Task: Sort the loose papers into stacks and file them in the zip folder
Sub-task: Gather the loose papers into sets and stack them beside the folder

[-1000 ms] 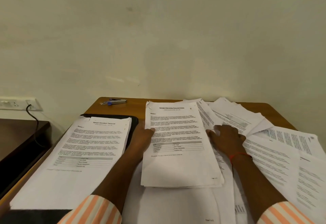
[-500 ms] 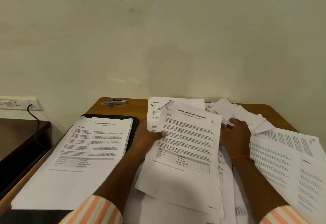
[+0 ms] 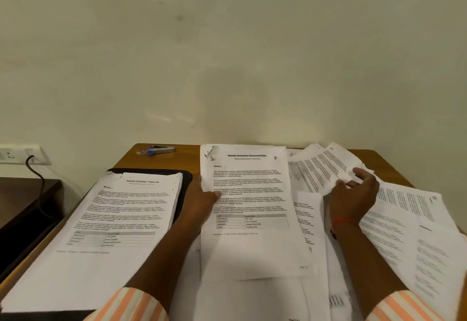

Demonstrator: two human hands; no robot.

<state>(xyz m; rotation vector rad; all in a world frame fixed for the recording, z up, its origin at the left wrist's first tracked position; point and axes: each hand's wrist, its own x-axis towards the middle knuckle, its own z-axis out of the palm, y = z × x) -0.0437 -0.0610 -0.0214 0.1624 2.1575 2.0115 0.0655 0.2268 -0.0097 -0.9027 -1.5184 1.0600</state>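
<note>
My left hand (image 3: 202, 200) pinches the left edge of the internship stack (image 3: 250, 209), thumb on top; the stack lies in the middle of the table. To the right, my right hand (image 3: 353, 194) pinches a loose printed sheet (image 3: 321, 169) and lifts its near edge off the pile. A transcript stack (image 3: 111, 222) lies on the left, on top of the black zip folder (image 3: 185, 181), of which only the far right corner shows. More loose papers (image 3: 409, 224) are spread over the right side.
A stapler (image 3: 161, 149) with a blue tip lies at the table's far edge (image 3: 177, 161) by the wall. A dark side table (image 3: 22, 207) stands to the left, below a wall socket (image 3: 15, 155) with a black cable.
The internship sheet that was lifted and tilted half a second ago now lies flat on its stack. My right hand moved right and took hold of a loose sheet.
</note>
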